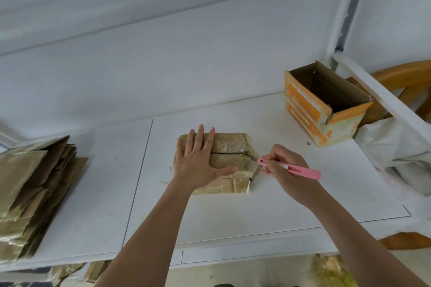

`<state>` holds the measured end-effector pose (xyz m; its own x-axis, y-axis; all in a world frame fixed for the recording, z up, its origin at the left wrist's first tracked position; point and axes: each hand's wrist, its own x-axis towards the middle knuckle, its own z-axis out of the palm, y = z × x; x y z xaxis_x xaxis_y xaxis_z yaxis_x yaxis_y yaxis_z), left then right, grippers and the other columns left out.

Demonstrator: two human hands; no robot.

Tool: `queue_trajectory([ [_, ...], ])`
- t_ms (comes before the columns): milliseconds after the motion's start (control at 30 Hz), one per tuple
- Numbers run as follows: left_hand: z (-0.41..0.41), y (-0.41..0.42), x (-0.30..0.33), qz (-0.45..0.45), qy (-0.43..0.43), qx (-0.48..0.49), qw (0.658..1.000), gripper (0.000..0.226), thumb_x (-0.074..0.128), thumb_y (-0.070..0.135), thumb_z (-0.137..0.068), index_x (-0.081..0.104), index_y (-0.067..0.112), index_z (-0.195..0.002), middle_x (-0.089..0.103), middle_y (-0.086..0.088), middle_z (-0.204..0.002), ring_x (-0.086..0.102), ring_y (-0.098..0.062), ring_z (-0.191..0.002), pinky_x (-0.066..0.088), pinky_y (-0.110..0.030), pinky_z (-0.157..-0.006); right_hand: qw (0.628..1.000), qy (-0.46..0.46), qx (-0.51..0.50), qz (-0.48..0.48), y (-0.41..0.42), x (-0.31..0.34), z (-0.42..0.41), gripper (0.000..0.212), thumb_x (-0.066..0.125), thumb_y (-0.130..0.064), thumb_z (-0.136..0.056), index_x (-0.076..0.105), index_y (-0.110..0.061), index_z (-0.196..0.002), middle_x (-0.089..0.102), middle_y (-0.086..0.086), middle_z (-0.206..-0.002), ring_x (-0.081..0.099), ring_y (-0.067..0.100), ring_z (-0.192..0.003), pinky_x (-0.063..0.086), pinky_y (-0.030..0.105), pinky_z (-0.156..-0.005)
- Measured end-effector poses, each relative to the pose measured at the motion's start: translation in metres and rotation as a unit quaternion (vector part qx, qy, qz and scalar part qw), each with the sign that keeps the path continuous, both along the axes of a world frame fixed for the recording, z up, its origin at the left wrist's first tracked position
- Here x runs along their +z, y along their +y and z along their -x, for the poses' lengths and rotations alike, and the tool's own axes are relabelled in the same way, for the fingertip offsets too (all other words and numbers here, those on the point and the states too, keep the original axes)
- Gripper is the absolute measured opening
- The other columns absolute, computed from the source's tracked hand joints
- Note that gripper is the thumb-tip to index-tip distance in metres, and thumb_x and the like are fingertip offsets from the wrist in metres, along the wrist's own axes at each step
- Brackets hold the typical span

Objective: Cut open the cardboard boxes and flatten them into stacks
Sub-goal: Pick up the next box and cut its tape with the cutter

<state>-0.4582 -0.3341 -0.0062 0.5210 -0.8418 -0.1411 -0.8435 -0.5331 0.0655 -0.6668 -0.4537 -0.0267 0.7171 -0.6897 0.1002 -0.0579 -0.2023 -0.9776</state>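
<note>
Mid-frame on the white table (256,205), the left hand (198,163) presses flat on a taped box (229,144); the right hand (283,168) grips a pink cutter (300,170) at the box's right end

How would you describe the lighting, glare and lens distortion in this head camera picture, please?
Head view: soft, even light with faint shadows; glossy tape glints on the taped cardboard box; wide-angle bending curves the table edges and the shelf rail; the flattened cardboard stack looks softer at the frame's edge.
</note>
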Motion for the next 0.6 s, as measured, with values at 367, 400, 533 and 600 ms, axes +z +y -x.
queue_trajectory([
  [367,-0.001,-0.012,0.015,-0.017,0.01,0.093,0.995,0.108,0.012,0.092,-0.072,-0.005,0.027,-0.156,0.004,-0.003,-0.162,-0.003,-0.028,-0.15,0.0,-0.059,-0.118,0.992,-0.053,-0.089,-0.076,0.019,-0.019,0.016,0.012,0.055,0.0,-0.096,0.054,-0.004,-0.085,0.066,0.006,-0.083,0.068,0.023,-0.079,0.058,0.054,-0.081],
  [400,-0.002,-0.014,0.018,-0.013,0.003,0.095,0.995,0.098,0.014,0.086,-0.08,0.004,0.026,-0.156,0.014,-0.004,-0.16,0.006,-0.029,-0.148,0.004,-0.06,-0.117,0.991,-0.054,-0.099,-0.077,0.019,-0.019,0.015,0.01,0.054,-0.002,-0.096,0.054,-0.004,-0.087,0.066,0.005,-0.082,0.068,0.021,-0.077,0.058,0.056,-0.08],
  [533,-0.007,-0.019,0.031,-0.035,-0.088,0.103,0.99,0.057,0.034,0.067,-0.094,0.054,0.024,-0.126,0.053,-0.001,-0.121,0.043,-0.029,-0.123,0.033,-0.048,-0.102,0.986,-0.076,-0.138,-0.059,0.02,-0.016,0.004,0.006,0.052,-0.001,-0.097,0.055,-0.005,-0.093,0.064,0.005,-0.084,0.07,0.021,-0.074,0.056,0.061,-0.076],
  [600,-0.007,-0.018,0.034,-0.017,-0.08,0.137,0.987,0.054,0.042,0.068,-0.091,0.061,0.02,-0.108,0.059,0.0,-0.103,0.052,-0.025,-0.108,0.038,-0.038,-0.086,0.982,-0.094,-0.152,-0.06,0.023,-0.013,-0.002,0.006,0.052,-0.001,-0.098,0.056,-0.004,-0.094,0.063,0.005,-0.084,0.07,0.02,-0.072,0.057,0.059,-0.077],
])
